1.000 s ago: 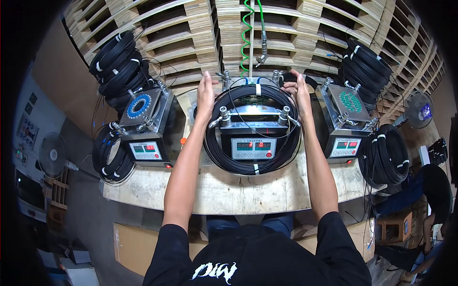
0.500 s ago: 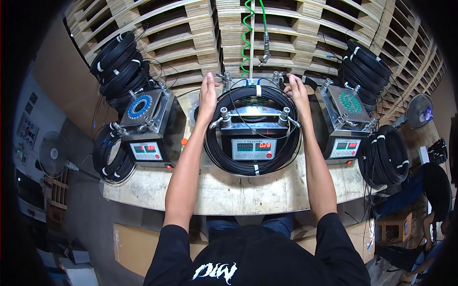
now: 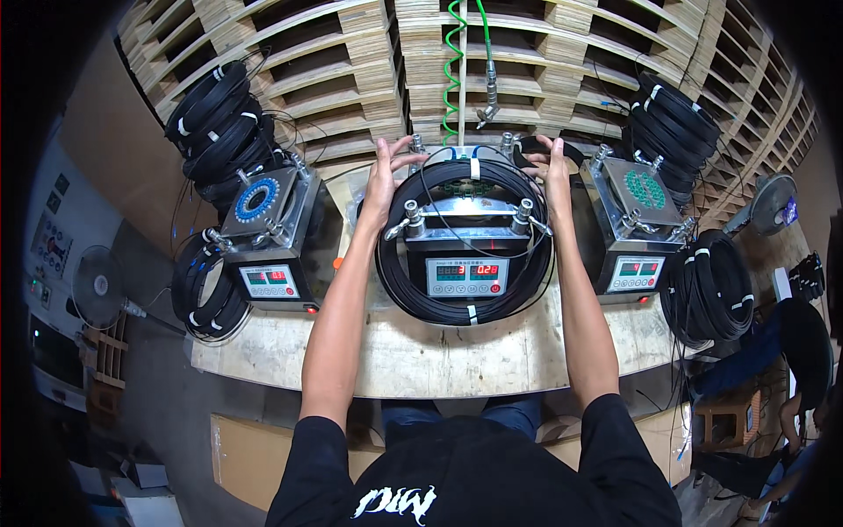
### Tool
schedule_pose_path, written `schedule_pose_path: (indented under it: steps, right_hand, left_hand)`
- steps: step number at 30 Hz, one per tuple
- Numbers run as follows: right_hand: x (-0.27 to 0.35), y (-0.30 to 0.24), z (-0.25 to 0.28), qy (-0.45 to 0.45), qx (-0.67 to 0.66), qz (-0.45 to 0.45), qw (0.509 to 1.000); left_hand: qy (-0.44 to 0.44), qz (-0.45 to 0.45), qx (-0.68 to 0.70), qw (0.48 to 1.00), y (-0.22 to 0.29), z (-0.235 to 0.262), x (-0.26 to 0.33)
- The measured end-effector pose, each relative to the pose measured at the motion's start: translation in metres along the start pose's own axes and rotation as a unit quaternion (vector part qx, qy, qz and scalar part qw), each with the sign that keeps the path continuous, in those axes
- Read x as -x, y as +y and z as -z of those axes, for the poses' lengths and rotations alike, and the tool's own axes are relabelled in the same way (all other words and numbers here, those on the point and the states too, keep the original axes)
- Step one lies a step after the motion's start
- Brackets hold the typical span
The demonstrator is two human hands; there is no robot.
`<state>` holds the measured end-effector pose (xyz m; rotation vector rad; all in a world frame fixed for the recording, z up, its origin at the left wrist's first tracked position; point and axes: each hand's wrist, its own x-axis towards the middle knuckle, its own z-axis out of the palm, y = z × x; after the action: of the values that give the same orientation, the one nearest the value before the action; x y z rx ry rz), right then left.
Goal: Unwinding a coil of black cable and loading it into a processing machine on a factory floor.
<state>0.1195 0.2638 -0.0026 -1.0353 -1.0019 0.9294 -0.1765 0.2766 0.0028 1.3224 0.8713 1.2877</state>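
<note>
Our left hand [image 3: 384, 183] and right hand [image 3: 555, 183], fingers loosely spread, flank the black cable coil [image 3: 430, 306] looped around the middle machine [image 3: 467, 276]; contact is unclear. If we pull carelessly, its loose strand [image 3: 425, 183] could snag a clamp handle [image 3: 542, 227].

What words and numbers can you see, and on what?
I don't copy writing, but here's where it is.
Middle panel: red digits, small print, button signs.
Left panel and right panel: red digits; print too small.
Black shirt: white lettering.
Wall posters: too blurred to tell.
</note>
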Motion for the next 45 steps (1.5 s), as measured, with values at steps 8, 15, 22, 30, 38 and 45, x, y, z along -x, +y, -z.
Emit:
schedule_pose_path:
  steps: [8,15,22,30,38,45]
  right_hand:
    - [-0.017,0.015,0.013,-0.077,0.017,0.023,0.997]
    - [-0.007,0.008,0.002,-0.033,-0.059,-0.015,0.998]
    - [-0.024,0.025,0.019,-0.018,0.060,0.029,0.998]
    - [-0.017,0.015,0.013,-0.076,0.034,-0.001,0.996]
    - [-0.008,0.008,0.004,-0.048,-0.012,0.013,0.999]
    - [-0.014,0.016,0.013,-0.012,0.093,0.018,0.995]
  left_hand:
    - [0.108,-0.027,-0.061,0.992,-0.017,0.005,-0.009]
    - [0.103,-0.023,0.010,0.994,-0.012,0.002,-0.004]
    - [0.031,0.003,-0.008,0.999,-0.001,-0.006,-0.002]
    - [0.133,0.005,-0.003,0.991,-0.024,0.009,-0.009]
    - [0.058,-0.012,0.016,0.998,-0.011,0.000,-0.005]
    - [0.032,0.016,0.005,0.999,-0.008,0.003,-0.003]
